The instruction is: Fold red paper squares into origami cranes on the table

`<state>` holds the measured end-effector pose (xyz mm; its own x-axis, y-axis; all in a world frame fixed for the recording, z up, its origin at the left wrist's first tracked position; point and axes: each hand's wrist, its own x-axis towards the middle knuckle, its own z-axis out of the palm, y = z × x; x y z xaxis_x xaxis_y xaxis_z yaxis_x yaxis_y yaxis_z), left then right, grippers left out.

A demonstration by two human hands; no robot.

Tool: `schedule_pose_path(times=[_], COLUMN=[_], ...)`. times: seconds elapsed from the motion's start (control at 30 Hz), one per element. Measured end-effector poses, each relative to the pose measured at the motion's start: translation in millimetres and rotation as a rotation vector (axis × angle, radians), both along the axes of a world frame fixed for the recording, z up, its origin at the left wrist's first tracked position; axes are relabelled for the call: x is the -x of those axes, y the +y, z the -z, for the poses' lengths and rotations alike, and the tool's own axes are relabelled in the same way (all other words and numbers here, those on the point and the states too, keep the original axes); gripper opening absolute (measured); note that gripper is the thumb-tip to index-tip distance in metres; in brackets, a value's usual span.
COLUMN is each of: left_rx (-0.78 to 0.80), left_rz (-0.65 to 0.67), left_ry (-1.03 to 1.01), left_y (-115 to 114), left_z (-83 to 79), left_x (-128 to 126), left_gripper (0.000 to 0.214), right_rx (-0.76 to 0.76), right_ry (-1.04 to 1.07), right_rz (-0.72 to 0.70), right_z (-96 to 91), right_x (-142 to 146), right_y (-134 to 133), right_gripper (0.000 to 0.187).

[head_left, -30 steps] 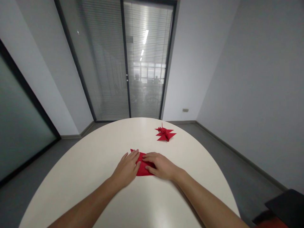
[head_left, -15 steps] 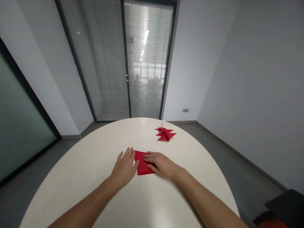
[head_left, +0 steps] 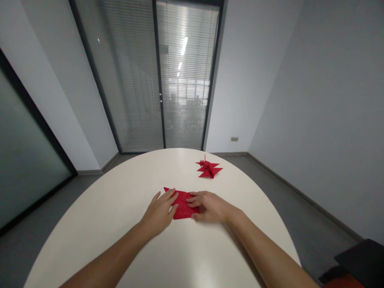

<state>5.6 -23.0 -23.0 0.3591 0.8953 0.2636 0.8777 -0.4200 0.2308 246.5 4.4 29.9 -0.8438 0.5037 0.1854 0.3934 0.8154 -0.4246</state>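
Note:
A piece of red folded paper (head_left: 182, 206) lies flat on the white table, with a pointed corner sticking out at its upper left. My left hand (head_left: 159, 210) rests across the paper's left side, fingers spread and pressing on it. On the right side, my right hand (head_left: 207, 206) touches the paper with its fingers apart, the thumb at the lower right corner. The palm of the right hand hides the paper's right edge. Farther back on the table sit several red origami pieces (head_left: 209, 169) with pointed tips, bunched together.
The round white table (head_left: 126, 192) fills the lower middle. Behind it stands a glass partition (head_left: 186, 80) with blinds. A dark object (head_left: 363, 260), perhaps a chair, is at the lower right beside the table.
My left hand has shifted slightly right, onto the paper. My right hand has slid a little right, uncovering more of it. A pointed corner now shows at the upper left.

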Motion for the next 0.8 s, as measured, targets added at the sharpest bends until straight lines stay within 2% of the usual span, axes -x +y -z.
schedule_pose_path(times=[0.07, 0.17, 0.27, 0.4, 0.67, 0.8], left_rx=[-0.009, -0.028, -0.037, -0.047, -0.048, -0.078], left_rz=[-0.03, -0.064, -0.06, -0.092, -0.159, -0.116], left_ry=[-0.002, -0.018, -0.026, -0.018, 0.012, -0.031], left_y=[0.4, 0.8, 1.7, 3.5, 2.7, 4.5], left_z=[1.0, 2.4, 4.5, 7.6, 8.2, 5.3], left_x=[-0.3, -0.2, 0.8, 2.5, 1.3, 3.1], left_gripper=[0.042, 0.041, 0.042, 0.043, 0.042, 0.04], right_rx=[-0.001, -0.007, -0.029, -0.05, -0.046, -0.071], right_ry=[-0.028, -0.044, -0.035, -0.008, -0.072, -0.081], right_rz=[0.019, 0.105, 0.173, 0.075, 0.038, 0.051], right_z=[-1.9, -3.6, -4.0, -0.4, 0.4, -2.9], right_x=[-6.1, -10.1, -8.2, -2.3, -2.1, -4.5], right_y=[2.3, 2.4, -0.5, -2.5, -1.8, -1.9], right_gripper=[0.013, 0.01, 0.022, 0.039, 0.021, 0.013])
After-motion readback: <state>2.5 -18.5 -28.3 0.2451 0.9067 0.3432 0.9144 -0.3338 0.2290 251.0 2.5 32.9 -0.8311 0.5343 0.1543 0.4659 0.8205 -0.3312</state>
